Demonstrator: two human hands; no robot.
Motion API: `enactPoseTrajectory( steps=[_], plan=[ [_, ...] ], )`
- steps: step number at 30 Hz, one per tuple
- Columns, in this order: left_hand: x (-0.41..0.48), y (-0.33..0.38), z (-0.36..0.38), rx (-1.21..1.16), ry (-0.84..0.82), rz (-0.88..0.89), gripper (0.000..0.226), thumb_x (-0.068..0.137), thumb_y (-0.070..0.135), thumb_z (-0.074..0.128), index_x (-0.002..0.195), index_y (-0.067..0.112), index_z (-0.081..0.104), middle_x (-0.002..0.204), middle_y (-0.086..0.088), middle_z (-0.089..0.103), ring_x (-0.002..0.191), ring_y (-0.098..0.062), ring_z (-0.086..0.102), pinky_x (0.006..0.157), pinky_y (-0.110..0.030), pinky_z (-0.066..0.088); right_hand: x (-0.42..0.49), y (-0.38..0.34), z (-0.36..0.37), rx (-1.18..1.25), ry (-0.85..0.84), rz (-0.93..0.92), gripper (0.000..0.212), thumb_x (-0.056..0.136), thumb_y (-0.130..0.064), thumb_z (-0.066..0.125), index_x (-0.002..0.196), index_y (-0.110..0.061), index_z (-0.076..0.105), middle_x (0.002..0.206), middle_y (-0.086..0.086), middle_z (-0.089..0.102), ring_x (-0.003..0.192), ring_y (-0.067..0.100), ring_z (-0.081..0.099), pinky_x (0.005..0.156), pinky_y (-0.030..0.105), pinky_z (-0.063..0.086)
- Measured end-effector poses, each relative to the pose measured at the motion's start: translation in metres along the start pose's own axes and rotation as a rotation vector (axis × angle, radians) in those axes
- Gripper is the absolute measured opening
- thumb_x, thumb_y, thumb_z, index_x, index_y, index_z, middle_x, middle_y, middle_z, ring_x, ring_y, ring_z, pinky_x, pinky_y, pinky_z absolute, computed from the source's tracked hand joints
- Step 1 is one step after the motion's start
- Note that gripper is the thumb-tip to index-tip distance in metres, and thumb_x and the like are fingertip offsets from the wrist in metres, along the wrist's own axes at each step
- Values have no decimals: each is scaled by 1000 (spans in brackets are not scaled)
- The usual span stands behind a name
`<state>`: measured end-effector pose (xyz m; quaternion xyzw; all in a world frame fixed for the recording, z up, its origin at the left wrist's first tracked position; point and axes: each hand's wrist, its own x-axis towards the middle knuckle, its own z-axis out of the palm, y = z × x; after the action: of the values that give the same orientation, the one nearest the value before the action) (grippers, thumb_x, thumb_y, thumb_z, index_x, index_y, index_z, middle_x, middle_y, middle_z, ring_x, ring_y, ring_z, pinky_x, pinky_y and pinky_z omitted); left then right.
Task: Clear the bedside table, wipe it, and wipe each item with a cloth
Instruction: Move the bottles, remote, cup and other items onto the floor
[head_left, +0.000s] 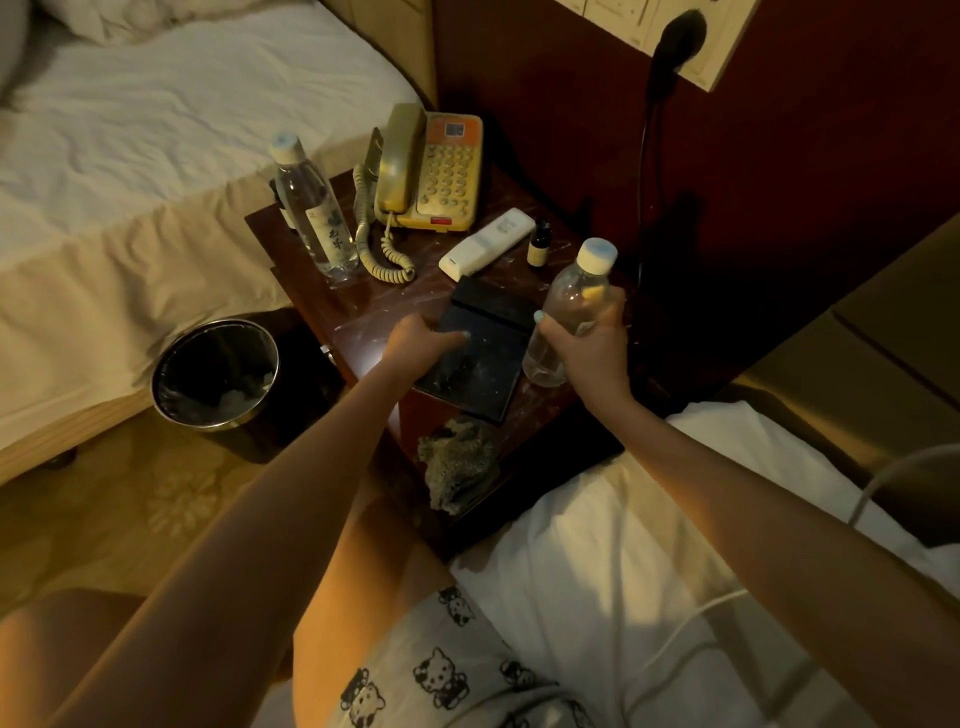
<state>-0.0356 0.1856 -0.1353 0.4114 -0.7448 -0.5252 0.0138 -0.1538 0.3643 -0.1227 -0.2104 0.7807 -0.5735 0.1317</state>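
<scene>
Head view, and the action is at the front right of the bedside surface (374, 306): a clear plastic bottle (574, 291) with a pale cap, tilted, its base low beside the black pad (483, 364). Whether that base touches the wood, I cannot tell. It looks light and a little squashy, smooth enough to slip, so a wrap around the middle is the sensible hold, and that is exactly where the right hand (587, 343) has it, fingers and thumb curled round the body below the shoulder.

Over to the left hand (415, 340): thumb laid on top of the pad, fingers curled at its left edge, a pinch on the rim. The pad is flat, stiff and speckled with dust; I'd judge it lifts best by an edge, kept level.

The cloth (460, 462) sits crumpled at the near edge, soft and untouched. Further back wait a white remote (485, 241), a small dark bottle (540, 243) just beside it, a yellow phone (431, 171) with its coiled cord, which will snag if hurried, and a second water bottle (311, 208) standing upright at the far left corner. The wood shows pale smears throughout. Down on the floor stands a bin (215, 371), beside the bed (130, 130).
</scene>
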Motion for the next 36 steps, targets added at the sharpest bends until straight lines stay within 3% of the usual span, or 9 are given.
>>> enactPoseTrajectory(
  steps=[3, 6, 9, 11, 16, 25, 29, 33, 36],
  plan=[
    [-8, 9, -1, -215, -27, -5, 17, 94, 29, 62, 103, 16, 65, 97, -4, 69, 78, -12, 67, 66, -22, 52, 0, 1, 1, -17, -6, -15, 69, 80, -24, 76, 133, -11, 34, 115, 1, 54, 98, 9, 54, 67, -3, 39],
    [-10, 10, -4, -283, 1, -67, 26, 101, 38, 48, 96, 20, 66, 97, -2, 67, 85, -16, 65, 73, -28, 52, 2, 1, 0, -15, -14, -5, 71, 80, -25, 77, 135, -10, 33, 117, 1, 53, 101, 9, 54, 68, -1, 40],
    [-11, 2, -6, -345, -25, -95, 26, 102, 29, 46, 116, 19, 65, 107, -4, 67, 96, -20, 66, 82, -33, 54, 3, 0, 1, -23, -17, -3, 72, 79, -27, 77, 134, -11, 33, 121, 5, 55, 104, 12, 56, 71, 7, 42],
    [-13, 0, -5, -330, -2, -66, 28, 102, 23, 47, 124, 16, 62, 104, -1, 67, 95, -17, 65, 79, -29, 53, 3, -4, 2, -21, -23, 8, 70, 79, -27, 77, 132, -11, 35, 117, 2, 56, 99, 9, 57, 70, 10, 42],
    [-31, 6, -10, -401, 134, -88, 27, 101, 17, 47, 123, 13, 64, 114, -10, 66, 97, -22, 64, 88, -37, 53, 6, -22, 2, 6, -6, 13, 61, 77, -24, 79, 123, -9, 41, 98, -12, 56, 87, -5, 55, 69, 13, 42],
    [-101, -27, -114, -735, 372, 67, 31, 102, 22, 47, 129, 13, 58, 118, -10, 65, 103, -24, 66, 78, -34, 57, -16, -114, 46, -36, -65, -241, 56, 75, -25, 80, 114, -8, 44, 95, -9, 57, 91, 10, 59, 76, 27, 49],
    [-153, -55, -161, -828, 529, 142, 21, 102, 21, 47, 114, 13, 62, 111, -12, 67, 98, -24, 67, 84, -38, 57, -42, -158, 100, 25, -196, -312, 58, 76, -19, 80, 120, -13, 42, 97, -11, 60, 85, -7, 60, 82, 24, 52],
    [-204, -98, -207, -814, 689, 154, 23, 102, 25, 46, 117, 13, 60, 114, -10, 64, 107, -26, 62, 92, -42, 54, -80, -187, 165, 83, -307, -333, 74, 68, -34, 83, 125, -10, 43, 106, 4, 66, 96, 15, 65, 87, 38, 53],
    [-233, -137, -231, -875, 862, 127, 19, 102, 23, 46, 109, 14, 61, 108, -7, 64, 104, -23, 61, 89, -38, 53, -110, -196, 214, 91, -399, -328, 71, 68, -31, 82, 123, -9, 44, 105, 5, 66, 95, 16, 65, 85, 34, 53]
  ],
)
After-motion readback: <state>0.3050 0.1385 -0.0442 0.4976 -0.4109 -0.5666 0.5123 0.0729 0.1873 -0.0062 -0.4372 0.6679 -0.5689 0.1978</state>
